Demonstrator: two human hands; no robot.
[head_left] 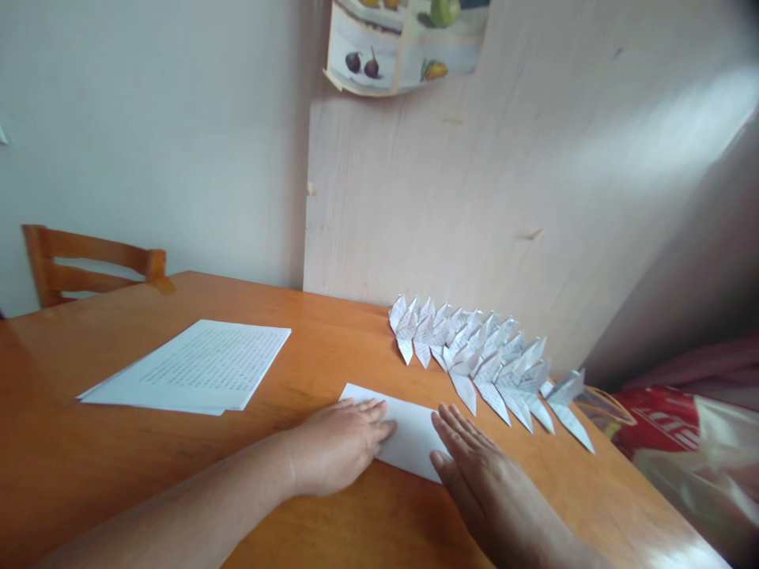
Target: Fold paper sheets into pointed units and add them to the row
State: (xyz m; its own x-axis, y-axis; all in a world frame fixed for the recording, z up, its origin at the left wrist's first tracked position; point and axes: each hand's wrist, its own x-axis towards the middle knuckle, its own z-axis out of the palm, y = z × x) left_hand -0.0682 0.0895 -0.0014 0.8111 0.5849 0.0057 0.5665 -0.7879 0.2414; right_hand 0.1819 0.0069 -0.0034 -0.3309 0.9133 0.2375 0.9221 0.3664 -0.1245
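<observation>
A white folded sheet of paper [409, 431] lies flat on the wooden table, slanting down to the right. On its left end rests my left hand [341, 444], fingers spread and palm down. My right hand [483, 474] lies on the right end of the sheet, fingers stretched out flat and the thumb at the near edge. The middle of the paper shows between the two hands. Neither hand grips anything.
A stack of printed sheets [195, 367] lies on the left of the table [308, 514]. Several folded paper figures [480, 348] stand in rows at the back right. A wooden chair [100, 253] is behind the left edge; a red bag [664, 419] sits off the right edge.
</observation>
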